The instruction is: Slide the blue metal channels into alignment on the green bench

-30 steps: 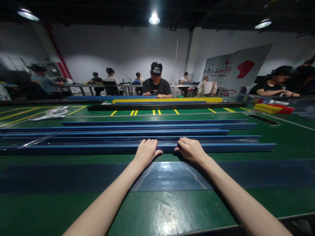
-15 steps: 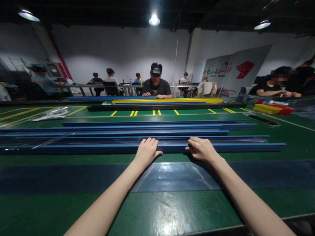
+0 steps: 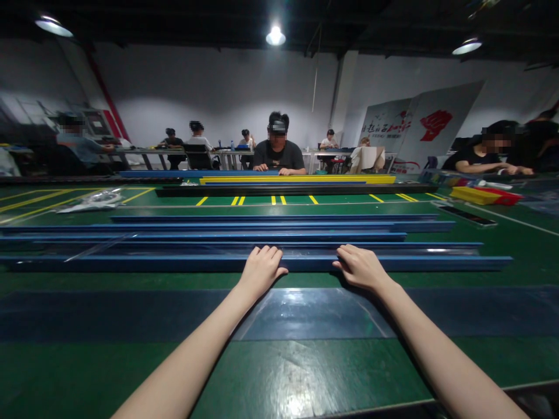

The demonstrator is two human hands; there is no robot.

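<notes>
A long green table [image 3: 279,372] stands in a dim hall with a pale wall [image 3: 196,87], and some people sit at desks behind it. From where I stand, I take as my mark the flat translucent strip [image 3: 174,314], which lies crosswise near the worker's edge of the table.

Just beyond this strip, and about parallel to it, is the nearest blue channel [image 3: 437,263]. Its long axis goes from left to right, across the direction of the forearms. The right end is seen above the right part of the strip; the left end I cannot tell, because it goes toward the border of the view.

The left hand [image 3: 259,270] is at the far side of the strip's bright middle part, with fingers bent over the channel's near wall and thumb at the front. The right hand [image 3: 358,266] grasps the same wall in similar manner, farther right along the strip, so it is the nearer one to the visible end. The hands are apart, and the channel passes under both.

Farther than the channel from the strip lie other blue channels [image 3: 262,219]; still more distant are a black rail [image 3: 262,191] and a yellow rail [image 3: 297,179]. A phone [image 3: 469,215] lies beyond the strip's right part.
</notes>
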